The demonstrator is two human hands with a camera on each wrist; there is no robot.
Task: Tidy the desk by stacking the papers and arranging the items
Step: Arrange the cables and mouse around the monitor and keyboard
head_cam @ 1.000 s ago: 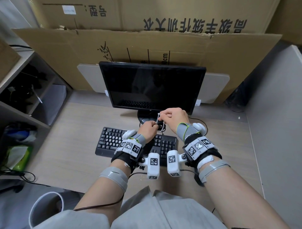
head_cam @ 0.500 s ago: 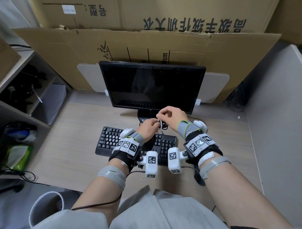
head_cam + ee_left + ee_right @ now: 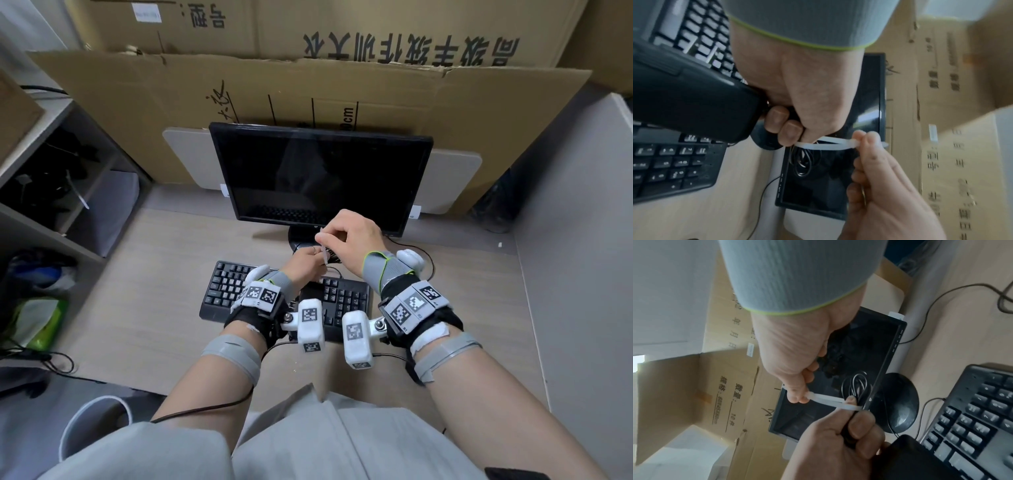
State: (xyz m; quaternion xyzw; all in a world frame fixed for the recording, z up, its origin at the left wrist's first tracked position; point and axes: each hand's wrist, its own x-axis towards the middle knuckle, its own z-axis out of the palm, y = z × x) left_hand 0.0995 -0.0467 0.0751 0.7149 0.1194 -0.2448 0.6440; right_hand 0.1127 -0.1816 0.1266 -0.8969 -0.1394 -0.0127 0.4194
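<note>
Cable coil (image 3: 857,386), black, gripped in my left grip (image 3: 308,265). White tie (image 3: 830,401) loops round it; my right grip (image 3: 352,240) pinches its far end. Keyboard (image 3: 226,284) lies beneath both.

Wooden desk (image 3: 144,308) bears keyboard (image 3: 226,284), monitor (image 3: 318,178), perhaps cables.

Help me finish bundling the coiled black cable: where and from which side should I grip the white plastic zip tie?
Probably pinch the white plastic zip tie at its free end, as the right hand does, from the side away from the coiled black cable, which the left hand grips; the strap runs straight out from it.
</note>
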